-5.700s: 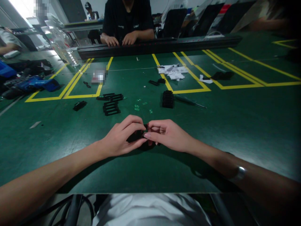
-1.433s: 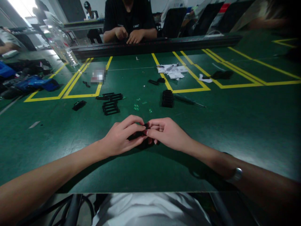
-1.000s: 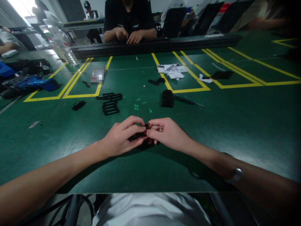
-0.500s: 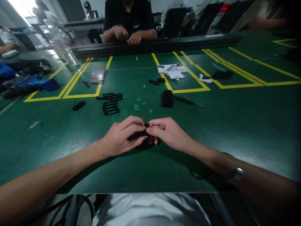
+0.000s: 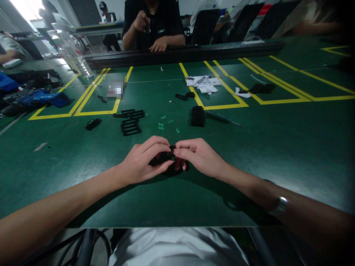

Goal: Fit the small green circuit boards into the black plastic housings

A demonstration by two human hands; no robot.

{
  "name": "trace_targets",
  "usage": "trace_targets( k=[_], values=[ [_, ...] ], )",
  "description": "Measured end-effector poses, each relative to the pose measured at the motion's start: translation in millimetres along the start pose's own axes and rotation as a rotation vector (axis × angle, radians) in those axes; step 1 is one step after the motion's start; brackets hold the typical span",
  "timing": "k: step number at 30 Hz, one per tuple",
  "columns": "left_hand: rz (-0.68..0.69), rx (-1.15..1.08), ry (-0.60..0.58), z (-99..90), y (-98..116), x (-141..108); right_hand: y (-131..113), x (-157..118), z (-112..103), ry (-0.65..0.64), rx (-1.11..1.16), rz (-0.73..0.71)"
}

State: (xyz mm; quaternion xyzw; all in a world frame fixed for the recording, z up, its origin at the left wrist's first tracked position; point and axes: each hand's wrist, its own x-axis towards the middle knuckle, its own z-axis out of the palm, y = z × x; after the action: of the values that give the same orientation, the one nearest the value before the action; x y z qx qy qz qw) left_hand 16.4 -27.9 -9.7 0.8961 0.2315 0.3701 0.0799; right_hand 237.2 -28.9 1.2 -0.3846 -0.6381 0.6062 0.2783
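Between both hands, low over the green table [image 5: 166, 207], is a small black part [image 5: 171, 157] with a bit of green on it, mostly hidden by fingers. My left hand [image 5: 146, 159] curls over its left side, thumb below and fingers above. At its right end, my right hand [image 5: 195, 155] pinches it with thumb and fingertips. Beyond the hands lie several small green chips [image 5: 161, 126]. A group of black frames [image 5: 130, 126] is to their left, and a stack of black parts [image 5: 197, 116] to their right.
A screwdriver [image 5: 224, 119] lies right of the stack. Crumpled white paper [image 5: 205, 84] is farther back. Blue and black items [image 5: 47, 98] and plastic bottles [image 5: 80, 62] stand at the left. A black rail [image 5: 188, 53] crosses the far edge, with a person [image 5: 155, 26] behind it.
The fingertips of my left hand have parted slightly, and green now shows on the black part. Across the table, the person has raised one hand toward the face.
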Motion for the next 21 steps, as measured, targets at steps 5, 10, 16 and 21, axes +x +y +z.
trace_targets(
  k=[5, 10, 16, 21],
  values=[
    [-0.023, -0.008, -0.006, -1.7, 1.6, 0.9, -0.9, -0.8, 0.1, 0.004, 0.005, 0.009],
    [-0.030, -0.008, -0.016, -1.7, 1.5, 0.5, -1.4, -1.4, 0.3, 0.000, 0.007, 0.016],
    [-0.005, -0.002, -0.005, -0.2, 1.4, 0.9, -0.7, -1.5, 0.1, 0.007, 0.001, 0.036],
    [0.002, 0.004, -0.005, 0.3, 2.4, 1.5, 0.7, -1.1, 0.2, 0.002, -0.009, 0.037]
  ],
)
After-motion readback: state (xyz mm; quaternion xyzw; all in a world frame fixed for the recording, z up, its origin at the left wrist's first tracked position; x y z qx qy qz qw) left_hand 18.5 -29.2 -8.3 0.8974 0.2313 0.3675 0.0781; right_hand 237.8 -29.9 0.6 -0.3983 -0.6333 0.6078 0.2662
